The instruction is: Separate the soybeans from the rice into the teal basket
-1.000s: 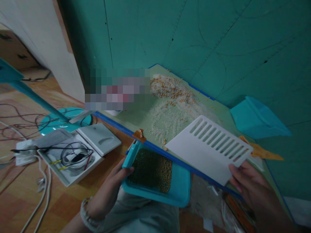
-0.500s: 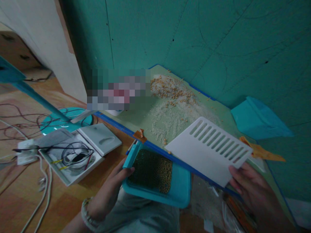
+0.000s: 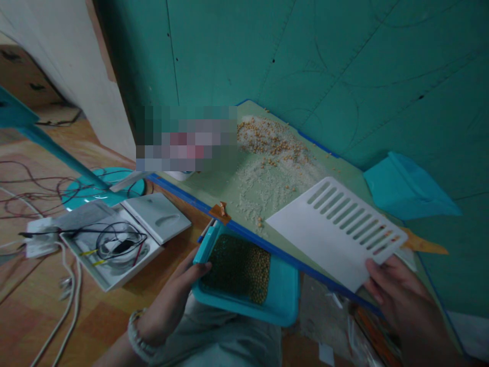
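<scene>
My left hand (image 3: 178, 288) is closed on the left rim of a blue plastic tub (image 3: 284, 285), thumb over the edge. Inside it lie small dark green beans (image 3: 229, 262) and round tan beans (image 3: 261, 275). In my right hand (image 3: 401, 293) is a white slotted plastic board (image 3: 324, 232), pinched at its lower right edge and held tilted above the table's front edge. Beyond the board, tan beans mixed with white grains (image 3: 275, 137) are heaped and scattered across the green tabletop (image 3: 214, 191). The fingers under the board and under the tub are partly hidden.
A blue pouch (image 3: 408, 186) stands at the table's right against the green wall (image 3: 237, 51). Brown tape (image 3: 220, 211) sticks to the blue-trimmed front edge. On the left are an open white box (image 3: 114, 255) of cables and a blue stand base (image 3: 103, 188). A pixelated patch hides the back left.
My right hand has shifted slightly right with the board, whose left corner is now farther from the tub. My left hand and the tub have barely moved.
</scene>
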A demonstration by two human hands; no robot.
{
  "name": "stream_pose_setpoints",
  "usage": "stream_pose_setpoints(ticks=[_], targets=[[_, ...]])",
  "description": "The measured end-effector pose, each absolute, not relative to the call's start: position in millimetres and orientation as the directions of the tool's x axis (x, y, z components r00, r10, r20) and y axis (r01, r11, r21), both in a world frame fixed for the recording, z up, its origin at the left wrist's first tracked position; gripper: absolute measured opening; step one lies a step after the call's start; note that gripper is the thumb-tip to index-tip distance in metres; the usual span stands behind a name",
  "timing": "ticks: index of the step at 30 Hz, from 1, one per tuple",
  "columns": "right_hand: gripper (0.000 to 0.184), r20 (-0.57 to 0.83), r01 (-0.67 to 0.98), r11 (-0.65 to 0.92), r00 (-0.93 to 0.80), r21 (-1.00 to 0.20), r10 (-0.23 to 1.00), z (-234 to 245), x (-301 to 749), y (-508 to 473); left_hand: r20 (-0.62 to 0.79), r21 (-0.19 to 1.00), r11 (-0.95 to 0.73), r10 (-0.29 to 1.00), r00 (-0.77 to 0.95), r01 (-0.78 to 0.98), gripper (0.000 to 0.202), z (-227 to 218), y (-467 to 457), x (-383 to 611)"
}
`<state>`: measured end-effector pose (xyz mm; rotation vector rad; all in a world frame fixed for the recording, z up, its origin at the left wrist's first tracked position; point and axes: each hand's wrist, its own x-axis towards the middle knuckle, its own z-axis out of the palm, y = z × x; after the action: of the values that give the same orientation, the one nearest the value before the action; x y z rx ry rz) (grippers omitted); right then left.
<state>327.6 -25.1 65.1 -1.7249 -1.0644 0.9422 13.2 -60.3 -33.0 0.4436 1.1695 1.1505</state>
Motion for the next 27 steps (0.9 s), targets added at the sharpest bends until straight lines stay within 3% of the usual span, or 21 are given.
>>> stream_pose_setpoints(ticks=[8,15,27], targets=[[0.042,-0.151,0.215,-0.235,0.344,-0.948,0.927,67,326,-14,-0.462,0.798,0.388,0.885,-0.054,-0.461,0.047,-39,-57,-3],[0.033,-0.176,0.237,-0.284,0.393,-0.929,0.903,70,312,-21,-0.498,0.784,0.396,0.861,-0.104,-0.478,0.044,-36,-55,-11],[0.037,-0.273,0.237,-0.335,0.26,-0.912,0.926,69,323,-20,-0.505,0.768,0.404,0.859,-0.082,-0.497,0.054,-37,-56,-9]])
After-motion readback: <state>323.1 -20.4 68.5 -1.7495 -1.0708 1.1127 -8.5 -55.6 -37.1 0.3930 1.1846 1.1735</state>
